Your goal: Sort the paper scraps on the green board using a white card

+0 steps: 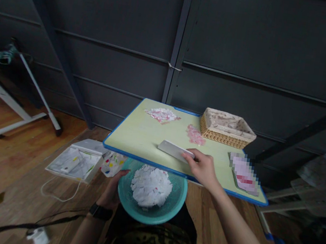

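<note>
My right hand (203, 168) is closed on one end of a flat, pale grey rectangular scraper (172, 149), held at the near side of a pale yellow table top (133, 132) with a blue edge. My left hand (113, 189) grips the left rim of a teal plastic basket (181, 198), just below the table's front edge. White paper scraps (151, 186) are heaped in this basket. On the table lie a pile of white and pink scraps (162, 114) at the back left and a patch of pink scraps (195, 135) beyond the scraper.
A cloth-lined wicker basket (227, 138) stands at the table's back right. Nearer lies a pixelated pinkish item (244, 173). On the floor at left are an open white box (75, 162), a cable and a white plug (38, 237). A dark metal wall (124, 53) rises behind.
</note>
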`<act>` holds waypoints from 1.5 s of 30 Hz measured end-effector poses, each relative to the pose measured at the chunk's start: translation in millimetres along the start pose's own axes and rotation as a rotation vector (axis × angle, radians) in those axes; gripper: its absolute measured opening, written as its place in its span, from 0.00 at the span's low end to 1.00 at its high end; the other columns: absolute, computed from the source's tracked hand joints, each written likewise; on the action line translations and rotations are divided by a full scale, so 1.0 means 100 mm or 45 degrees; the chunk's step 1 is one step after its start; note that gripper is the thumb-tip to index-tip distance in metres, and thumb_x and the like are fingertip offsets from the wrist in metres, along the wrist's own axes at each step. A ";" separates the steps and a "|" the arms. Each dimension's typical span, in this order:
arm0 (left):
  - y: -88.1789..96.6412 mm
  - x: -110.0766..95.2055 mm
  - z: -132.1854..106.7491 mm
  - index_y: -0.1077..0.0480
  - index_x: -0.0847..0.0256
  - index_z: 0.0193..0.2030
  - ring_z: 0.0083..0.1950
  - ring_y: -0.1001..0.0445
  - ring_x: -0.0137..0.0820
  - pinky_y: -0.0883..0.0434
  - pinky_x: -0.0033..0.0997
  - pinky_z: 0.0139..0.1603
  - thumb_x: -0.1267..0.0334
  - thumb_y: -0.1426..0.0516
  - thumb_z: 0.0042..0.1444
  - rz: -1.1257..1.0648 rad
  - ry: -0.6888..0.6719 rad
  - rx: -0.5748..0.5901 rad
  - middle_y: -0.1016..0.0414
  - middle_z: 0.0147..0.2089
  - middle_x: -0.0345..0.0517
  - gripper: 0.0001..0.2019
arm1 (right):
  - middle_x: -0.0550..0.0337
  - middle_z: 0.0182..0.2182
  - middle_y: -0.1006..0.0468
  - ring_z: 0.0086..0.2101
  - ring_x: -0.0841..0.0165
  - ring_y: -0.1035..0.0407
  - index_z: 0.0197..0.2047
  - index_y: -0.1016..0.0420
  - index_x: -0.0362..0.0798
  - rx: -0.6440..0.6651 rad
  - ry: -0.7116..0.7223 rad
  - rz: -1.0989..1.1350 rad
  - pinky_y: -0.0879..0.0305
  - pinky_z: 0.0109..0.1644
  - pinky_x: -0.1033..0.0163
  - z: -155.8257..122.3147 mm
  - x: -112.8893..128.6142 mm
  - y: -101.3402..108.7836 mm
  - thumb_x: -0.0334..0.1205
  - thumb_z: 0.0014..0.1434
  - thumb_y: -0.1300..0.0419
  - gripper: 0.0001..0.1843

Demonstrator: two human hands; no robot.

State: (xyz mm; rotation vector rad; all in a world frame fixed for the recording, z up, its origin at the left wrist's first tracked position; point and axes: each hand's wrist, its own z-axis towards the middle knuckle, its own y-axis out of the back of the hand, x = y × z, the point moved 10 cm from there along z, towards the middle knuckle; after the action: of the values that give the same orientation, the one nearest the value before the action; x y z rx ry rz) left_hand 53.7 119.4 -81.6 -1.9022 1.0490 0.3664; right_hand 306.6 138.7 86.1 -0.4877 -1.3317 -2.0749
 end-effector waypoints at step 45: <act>0.53 1.12 0.38 0.33 0.74 0.55 0.42 0.21 0.50 0.29 0.50 0.49 0.63 0.41 0.51 -0.093 0.314 -0.035 0.17 0.38 0.59 0.25 | 0.46 0.37 0.22 0.37 0.59 0.29 0.50 0.30 0.44 -0.190 -0.315 -0.703 0.43 0.39 0.62 1.39 -0.81 -0.05 0.47 0.65 0.58 0.22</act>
State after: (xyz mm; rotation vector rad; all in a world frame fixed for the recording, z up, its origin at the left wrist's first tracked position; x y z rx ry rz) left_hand 84.7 80.2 -201.0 -2.0412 1.1341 0.1060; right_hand 359.8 289.8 92.8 -0.4912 -1.5953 -2.6473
